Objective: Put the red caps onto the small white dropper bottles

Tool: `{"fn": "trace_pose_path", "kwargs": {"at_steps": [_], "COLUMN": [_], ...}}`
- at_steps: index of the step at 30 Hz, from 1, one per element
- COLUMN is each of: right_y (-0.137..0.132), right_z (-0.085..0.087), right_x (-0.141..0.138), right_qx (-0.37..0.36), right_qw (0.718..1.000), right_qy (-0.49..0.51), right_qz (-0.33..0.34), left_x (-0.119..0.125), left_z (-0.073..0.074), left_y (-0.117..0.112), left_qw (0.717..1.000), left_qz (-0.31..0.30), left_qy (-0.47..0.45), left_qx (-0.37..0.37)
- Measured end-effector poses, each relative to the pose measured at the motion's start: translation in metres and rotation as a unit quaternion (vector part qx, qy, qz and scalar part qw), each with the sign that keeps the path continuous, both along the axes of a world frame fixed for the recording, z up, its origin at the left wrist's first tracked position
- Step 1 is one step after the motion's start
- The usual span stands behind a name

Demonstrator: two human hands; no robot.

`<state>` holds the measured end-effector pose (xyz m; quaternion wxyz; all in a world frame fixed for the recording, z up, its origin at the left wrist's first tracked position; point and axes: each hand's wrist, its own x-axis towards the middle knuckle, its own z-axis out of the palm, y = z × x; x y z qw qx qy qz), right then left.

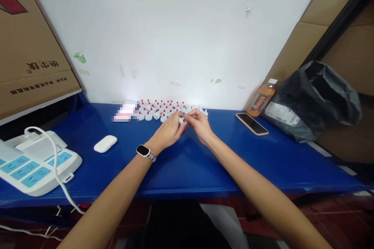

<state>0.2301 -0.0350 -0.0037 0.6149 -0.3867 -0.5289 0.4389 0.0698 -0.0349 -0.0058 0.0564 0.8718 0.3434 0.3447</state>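
Note:
My left hand [167,131] is closed on a small white nozzle cap [181,120], which shows between thumb and fingers. Against it, my right hand [200,125] has its fingertips pinched together, and what they grip is too small to make out. Beyond my hands, several white caps with red tips [149,117] stand on the blue table along the wall. Behind my right hand, white caps [205,113] show no red on top. A small red piece [184,131] lies just below my fingers, partly hidden by them.
A white power strip [74,161] with a cable and a white earphone case [105,144] lie on the left of the blue table [187,171]. To the right are a phone [251,123], an orange drink bottle [261,99] and a dark plastic bag [304,103]. Cardboard [32,42] stands at left.

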Motion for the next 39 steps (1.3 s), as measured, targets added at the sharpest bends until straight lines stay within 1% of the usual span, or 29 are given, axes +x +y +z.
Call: {"fn": "trace_pose_path", "kwargs": {"at_steps": [2,3,5,6,7,10,12,15,18,20,23,26,30,33,36,38,39], "right_y": [0.004,0.006,0.011,0.014,0.018,0.028,0.034,0.036,0.031,0.028,0.028,0.031,0.030,0.019,0.006,-0.001,-0.003], "right_z": [0.001,0.001,-0.001,-0.003,-0.005,-0.011,-0.013,-0.012,-0.009,-0.010,-0.016,-0.022,-0.019,-0.012,-0.005,-0.003,-0.002], "right_x": [0.008,0.014,0.024,0.029,0.032,0.035,0.034,0.035,0.044,0.052,0.060,0.062,0.056,0.042,0.022,0.011,0.007], "right_qx": [0.059,0.091,0.136,0.144,0.147,0.149,0.153,0.152,0.148,0.126,0.069,0.039,0.052,0.085,0.107,0.107,0.107], "right_qw": [0.994,0.984,0.952,0.936,0.922,0.885,0.865,0.855,0.851,0.846,0.855,0.880,0.916,0.949,0.975,0.982,0.983], "right_qy": [-0.081,-0.132,-0.235,-0.283,-0.324,-0.419,-0.461,-0.478,-0.476,-0.481,-0.480,-0.445,-0.367,-0.271,-0.183,-0.153,-0.148], "right_qz": [-0.045,-0.079,-0.139,-0.153,-0.156,-0.135,-0.126,-0.128,-0.167,-0.193,-0.186,-0.161,-0.154,-0.137,-0.072,-0.026,-0.016], "left_x": [-0.005,-0.008,-0.015,-0.018,-0.020,-0.022,-0.021,-0.019,-0.019,-0.020,-0.020,-0.020,-0.020,-0.018,-0.015,-0.015,-0.016], "left_z": [0.002,0.003,0.003,0.002,0.002,0.000,-0.001,-0.002,-0.004,-0.004,-0.005,-0.005,-0.006,-0.005,-0.003,-0.002,-0.002], "left_y": [0.003,0.005,0.010,0.013,0.016,0.019,0.019,0.019,0.021,0.022,0.023,0.022,0.021,0.018,0.014,0.015,0.016], "left_qw": [1.000,1.000,0.999,0.999,0.998,0.998,0.998,0.998,0.998,0.998,0.998,0.998,0.998,0.999,0.999,0.999,0.998], "left_qz": [-0.002,0.003,0.017,0.023,0.026,0.026,0.023,0.021,0.022,0.023,0.022,0.021,0.026,0.025,0.000,-0.024,-0.032], "left_qy": [-0.012,-0.020,-0.035,-0.040,-0.040,-0.029,-0.020,-0.013,-0.014,-0.017,-0.015,-0.010,-0.011,-0.023,-0.030,-0.027,-0.026], "left_qx": [-0.008,-0.011,-0.019,-0.024,-0.031,-0.046,-0.052,-0.060,-0.063,-0.061,-0.059,-0.060,-0.061,-0.040,-0.023,-0.031,-0.039]}}
